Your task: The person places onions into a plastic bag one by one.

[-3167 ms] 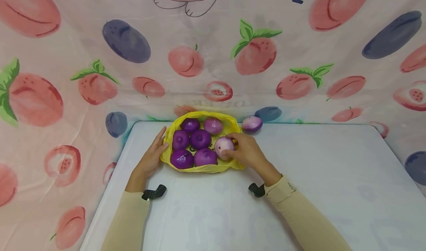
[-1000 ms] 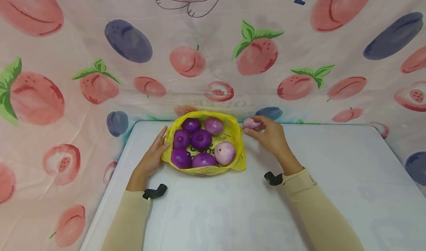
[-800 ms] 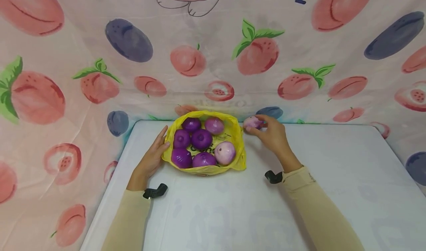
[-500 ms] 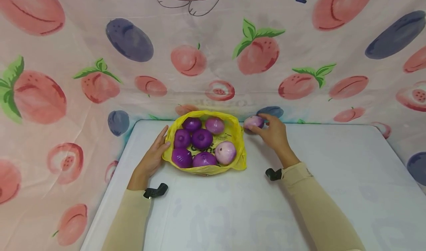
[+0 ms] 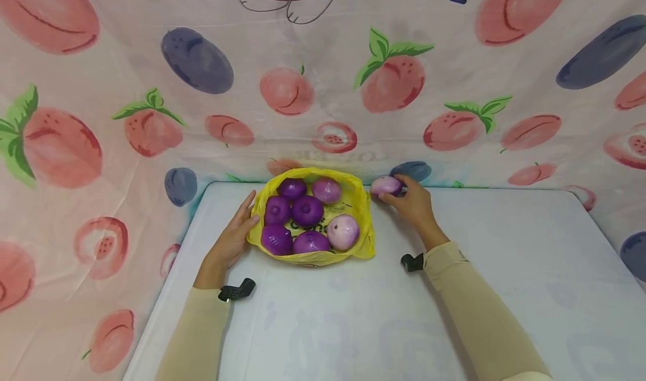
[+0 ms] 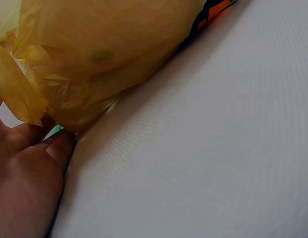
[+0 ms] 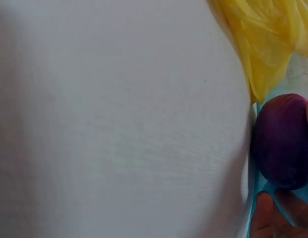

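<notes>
Now the right hand point(image 5: 411, 201) is up at the far edge of the white table point(image 5: 454, 291), fingers curled round a pale purple onion point(image 5: 386, 185) that sits on the tabletop just right of the yellow bag point(image 5: 363, 241), close to it but apart. Over on the other side, the left hand point(image 5: 233, 238) lies flat and relaxed, fingers straight against the bag's left side, touching the plastic without gripping it. Six onions sit inside the bag, five of them purple point(image 5: 306, 210) and one lighter and pinkish point(image 5: 342, 231) at the near right. Behind it all hangs a peach-print cloth point(image 5: 151, 89).
</notes>
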Available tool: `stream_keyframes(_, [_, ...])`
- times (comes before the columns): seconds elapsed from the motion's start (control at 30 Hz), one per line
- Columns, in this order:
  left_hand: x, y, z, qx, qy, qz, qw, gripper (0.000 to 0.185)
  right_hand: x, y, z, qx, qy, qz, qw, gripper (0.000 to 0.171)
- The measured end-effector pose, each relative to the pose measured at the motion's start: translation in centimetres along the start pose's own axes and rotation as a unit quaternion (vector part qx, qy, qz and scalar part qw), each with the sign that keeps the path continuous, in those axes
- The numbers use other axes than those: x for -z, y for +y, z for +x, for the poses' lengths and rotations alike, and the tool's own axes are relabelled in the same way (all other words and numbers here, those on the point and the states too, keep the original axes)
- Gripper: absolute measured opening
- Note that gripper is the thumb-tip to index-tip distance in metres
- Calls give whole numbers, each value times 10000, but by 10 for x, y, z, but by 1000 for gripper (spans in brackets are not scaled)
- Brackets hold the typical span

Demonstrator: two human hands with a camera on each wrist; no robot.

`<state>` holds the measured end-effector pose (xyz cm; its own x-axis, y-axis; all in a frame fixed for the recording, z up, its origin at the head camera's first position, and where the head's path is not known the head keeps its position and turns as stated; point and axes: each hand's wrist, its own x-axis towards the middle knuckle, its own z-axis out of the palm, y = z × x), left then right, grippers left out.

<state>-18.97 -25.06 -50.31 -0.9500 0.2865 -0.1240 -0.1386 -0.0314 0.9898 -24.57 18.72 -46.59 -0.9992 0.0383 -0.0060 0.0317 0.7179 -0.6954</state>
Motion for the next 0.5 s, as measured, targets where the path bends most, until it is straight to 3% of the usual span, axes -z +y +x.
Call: stream_keyframes(0.5, [-1, 1, -1, 74, 40, 16, 10000, 69, 3, 0, 1, -440, -316, 111, 9985, 85])
